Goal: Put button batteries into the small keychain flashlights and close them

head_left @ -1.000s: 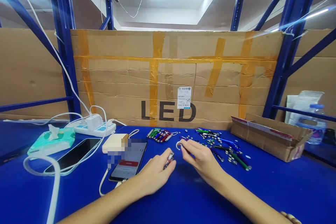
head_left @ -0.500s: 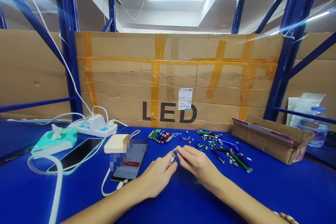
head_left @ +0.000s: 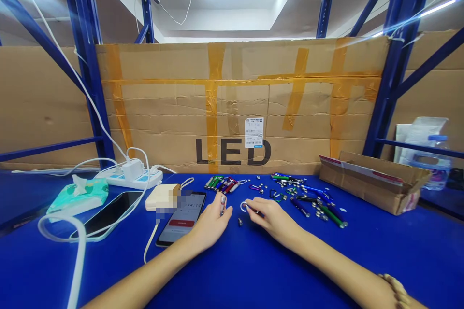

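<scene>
My left hand (head_left: 213, 219) is closed around a small silver tube (head_left: 223, 205), whose end sticks up between thumb and fingers. To its right, my right hand (head_left: 270, 217) pinches a silver ring-shaped clip (head_left: 244, 206); part of the clip is hidden by the fingers. A small dark metal piece (head_left: 239, 222) lies on the blue tabletop between both hands, touched by neither. Beyond the left hand sits a row of small coloured metal tubes (head_left: 225, 184). Past the right hand are loose coloured carabiners (head_left: 277, 196), tubes (head_left: 331, 216) and tiny metal parts.
An open cardboard box (head_left: 373, 183) stands at the right, before a water bottle (head_left: 437, 164). On the left are a phone (head_left: 181, 219), a power bank (head_left: 162, 197), another phone (head_left: 108, 215), wet wipes (head_left: 79, 195) and a power strip (head_left: 136, 178) with cables. A cardboard wall (head_left: 163, 120) closes off the back.
My hands have come apart, the tube staying in the left and the clip in the right. The small metal piece now shows on the table between them. The view has shifted slightly.
</scene>
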`<state>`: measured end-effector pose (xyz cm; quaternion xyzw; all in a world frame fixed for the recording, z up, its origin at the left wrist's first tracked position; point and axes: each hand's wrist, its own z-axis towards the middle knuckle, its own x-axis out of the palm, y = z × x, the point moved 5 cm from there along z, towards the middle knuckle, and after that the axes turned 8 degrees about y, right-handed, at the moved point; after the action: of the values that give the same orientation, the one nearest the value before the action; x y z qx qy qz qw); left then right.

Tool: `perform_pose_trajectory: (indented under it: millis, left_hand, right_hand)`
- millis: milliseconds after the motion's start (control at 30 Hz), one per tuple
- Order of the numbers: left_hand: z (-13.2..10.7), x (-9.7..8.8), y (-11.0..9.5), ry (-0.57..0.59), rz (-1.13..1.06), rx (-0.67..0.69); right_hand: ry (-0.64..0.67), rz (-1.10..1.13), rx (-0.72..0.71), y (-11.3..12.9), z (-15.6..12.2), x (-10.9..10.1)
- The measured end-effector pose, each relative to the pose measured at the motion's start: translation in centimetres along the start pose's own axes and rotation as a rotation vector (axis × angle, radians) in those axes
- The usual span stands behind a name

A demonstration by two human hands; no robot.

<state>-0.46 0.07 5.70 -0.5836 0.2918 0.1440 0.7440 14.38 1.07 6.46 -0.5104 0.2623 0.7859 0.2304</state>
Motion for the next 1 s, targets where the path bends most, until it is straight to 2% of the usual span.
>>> perform_pose_trajectory:
  millis: [300,467,533,667,833,1000]
  left_hand:
    - [0.1,0.6,0.3,-0.006,-0.064,-0.044]
    - [0.0,1.3,0.4,0.015,-0.117,-0.027]
    - [-0.1,1.5,0.2,0.026,-0.121,-0.016]
    - [-0.6,1.7,-0.8,0.023,-0.096,0.017]
    - [-1.1,1.5,-1.8,0.033,-0.074,0.054]
    - [-0.9,1.7,-1.6,0.065,-0.063,0.029]
  right_hand:
    - [0.029,-0.139,0.244,-3.8,-0.7,0.2]
    - [-0.017,-0.148,0.192,-2.1,-0.6,-0.7]
    - [-0.015,-0.064,0.115,-0.9,-0.4,-0.7]
    - [0.085,0.161,0.009,0.2,-0.1,0.4]
    - [0.083,0.233,0.064,-0.7,0.3,0.9]
    - [0.027,0.256,0.135,-1.0,0.2,0.5]
